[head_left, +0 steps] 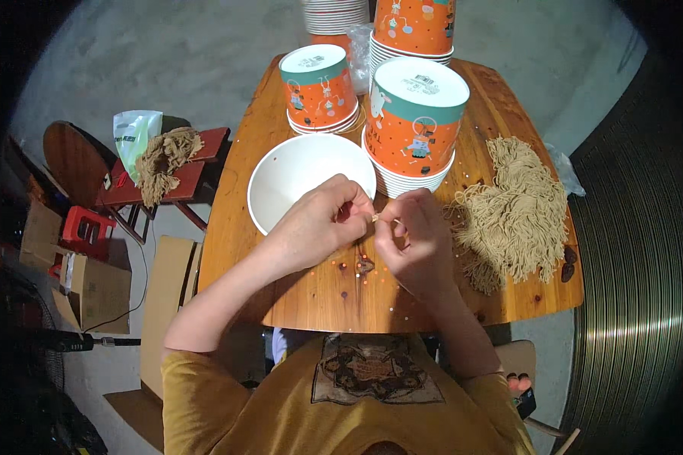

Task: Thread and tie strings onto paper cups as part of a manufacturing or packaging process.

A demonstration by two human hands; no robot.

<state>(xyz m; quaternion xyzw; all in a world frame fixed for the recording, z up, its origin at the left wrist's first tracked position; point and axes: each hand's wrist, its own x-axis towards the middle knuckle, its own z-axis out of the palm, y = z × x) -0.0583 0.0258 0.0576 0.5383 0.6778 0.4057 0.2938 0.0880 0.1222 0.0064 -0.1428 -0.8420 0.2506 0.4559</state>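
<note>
My left hand (322, 220) and my right hand (411, 241) meet over the wooden table (303, 296), fingertips pinched together on a thin tan string (379, 218) between them. The hands hover at the near rim of an empty white paper bowl (292, 178). A heap of tan string pieces (517, 208) lies on the table just right of my right hand. Behind the hands stand stacks of orange paper bowls turned upside down, with teal bands (416, 125) (319, 87).
More orange bowl stacks (413, 26) and a white stack (334, 15) stand at the table's far edge. A red stool (182, 182) at the left carries another string bundle (163, 159) and a plastic bag (133, 136). Cardboard boxes (91, 292) lie on the floor.
</note>
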